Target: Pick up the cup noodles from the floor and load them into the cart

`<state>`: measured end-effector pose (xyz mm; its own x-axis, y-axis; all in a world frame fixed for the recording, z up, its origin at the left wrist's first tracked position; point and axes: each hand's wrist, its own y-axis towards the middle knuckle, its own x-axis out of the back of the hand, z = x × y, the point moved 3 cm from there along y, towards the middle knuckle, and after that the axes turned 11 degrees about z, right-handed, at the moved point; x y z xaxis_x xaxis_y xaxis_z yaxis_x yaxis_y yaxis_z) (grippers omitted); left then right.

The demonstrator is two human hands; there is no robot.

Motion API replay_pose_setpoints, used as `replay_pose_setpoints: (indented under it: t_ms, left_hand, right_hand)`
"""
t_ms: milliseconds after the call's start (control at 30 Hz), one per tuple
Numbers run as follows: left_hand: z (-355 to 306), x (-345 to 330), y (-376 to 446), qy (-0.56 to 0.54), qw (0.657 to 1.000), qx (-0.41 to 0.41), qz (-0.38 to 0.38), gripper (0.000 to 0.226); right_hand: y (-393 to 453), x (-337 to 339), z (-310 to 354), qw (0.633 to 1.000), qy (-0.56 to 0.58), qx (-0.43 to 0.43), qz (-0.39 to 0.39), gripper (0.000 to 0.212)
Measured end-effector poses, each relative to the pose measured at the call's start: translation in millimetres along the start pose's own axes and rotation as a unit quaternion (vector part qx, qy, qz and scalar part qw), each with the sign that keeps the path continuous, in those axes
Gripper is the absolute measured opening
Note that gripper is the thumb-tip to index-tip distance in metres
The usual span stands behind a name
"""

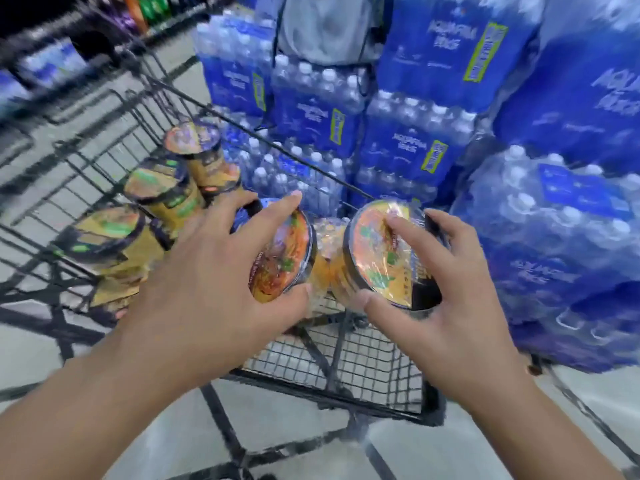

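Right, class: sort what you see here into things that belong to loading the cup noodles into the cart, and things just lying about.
Part of the job:
- left hand, gripping a cup
- right hand, gripping another cup
- three cups already in the cart
- wire cart

Just lying about:
- stacked packs of bottled water
- blurred shelf of drinks

Blue shrink-wrapped bottled-water packs (pixel 433 109) stacked high on a pale shop floor (pixel 311 445), drinks shelving (pixel 69 32) behind.
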<state>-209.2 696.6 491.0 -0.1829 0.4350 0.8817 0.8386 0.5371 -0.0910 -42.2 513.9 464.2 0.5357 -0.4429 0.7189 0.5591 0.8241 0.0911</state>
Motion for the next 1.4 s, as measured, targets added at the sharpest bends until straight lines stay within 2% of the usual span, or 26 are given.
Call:
replay_pose_setpoints:
  t_ms: [167,300,433,533,767,933,1000,1100,1200,1300,1400]
  left_hand:
    - [104,38,4,0.001,0.998,0.064,-0.009,0.092]
    - [146,39,13,0.005,0.997,0.083,0.002,0.094]
    - [145,22,43,0.002,0.997,0.065,0.036,0.097]
    - [139,0,94,0.006,0.998,0.031,0.051,0.097]
    - [137,-64,234,0.101,0.992,-0.010,0.077,0.094]
    - [163,-104,253,0.102,0.990,0.003,0.101,0.089]
    - [166,-109,252,0.097,0.990,0.008,0.098,0.087]
    - [157,-99,244,0.085,0.992,0.017,0.089,0.087]
    - [134,-87,219,0.007,0.999,0.016,0.027,0.071]
    - [80,-93,185,-0.058,0.997,-0.053,-0.025,0.051]
    - [-3,-122,153,-0.102,0.986,-0.128,0.008,0.046]
  right_hand:
    - [71,-81,31,0.999,-0.010,0.011,0.051,0.079]
    - [96,-121,22,0.997,-0.031,-0.002,0.074,0.080]
    - [110,-133,0,0.995,-0.051,-0.032,0.077,0.083]
    - [134,-135,-25,0.993,-0.082,-0.060,0.055,0.081]
    - [190,-148,-88,0.982,-0.128,-0.125,0.054,0.079]
    - [196,-163,-103,0.980,-0.133,-0.132,0.070,0.079]
    - [195,-162,-102,0.977,-0.131,-0.146,0.089,0.085]
    - [180,-148,-96,0.978,-0.120,-0.140,0.094,0.097]
    - [131,-113,-88,0.991,-0.065,-0.110,0.045,0.090]
    - [49,-64,-94,0.992,-0.021,-0.120,-0.015,0.079]
    - [-47,-9,-130,0.980,0.005,-0.162,-0.116,0.069]
